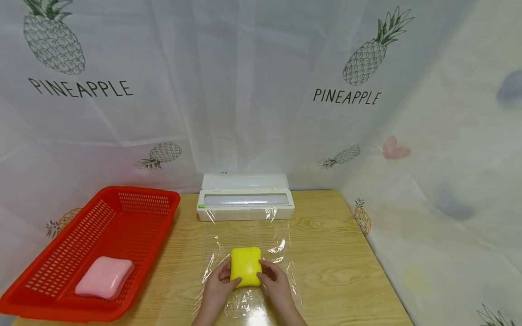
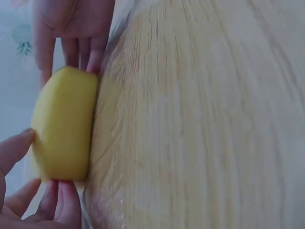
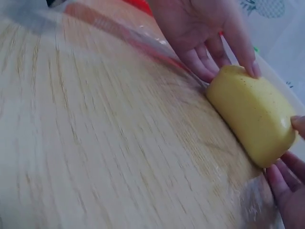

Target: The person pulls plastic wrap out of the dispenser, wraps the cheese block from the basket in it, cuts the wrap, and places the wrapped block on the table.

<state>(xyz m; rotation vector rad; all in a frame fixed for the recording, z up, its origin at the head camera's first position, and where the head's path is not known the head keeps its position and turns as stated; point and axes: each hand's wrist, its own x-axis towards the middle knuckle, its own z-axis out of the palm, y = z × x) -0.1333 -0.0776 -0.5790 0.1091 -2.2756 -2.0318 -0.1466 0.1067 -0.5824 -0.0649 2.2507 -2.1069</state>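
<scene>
A yellow sponge (image 1: 246, 267), block-shaped with rounded corners and small specks, lies on a sheet of clear cling film (image 1: 279, 246) spread over the wooden table. My left hand (image 1: 218, 285) grips its left side, thumb on the near corner. On the opposite side my right hand (image 1: 276, 283) holds it between thumb and fingers. In the left wrist view the sponge (image 2: 66, 124) sits low against the film-covered tabletop, with fingertips at both ends. The right wrist view also shows the sponge (image 3: 252, 112) between the two hands.
Behind the sponge stands a white cling film dispenser (image 1: 246, 213), lid raised, with film running from it toward me. A red plastic basket (image 1: 161, 235) at the left holds a glossy pink block (image 1: 103, 277) of similar shape. Pineapple-printed curtains (image 1: 261, 113) hang behind the wooden table (image 1: 338, 267).
</scene>
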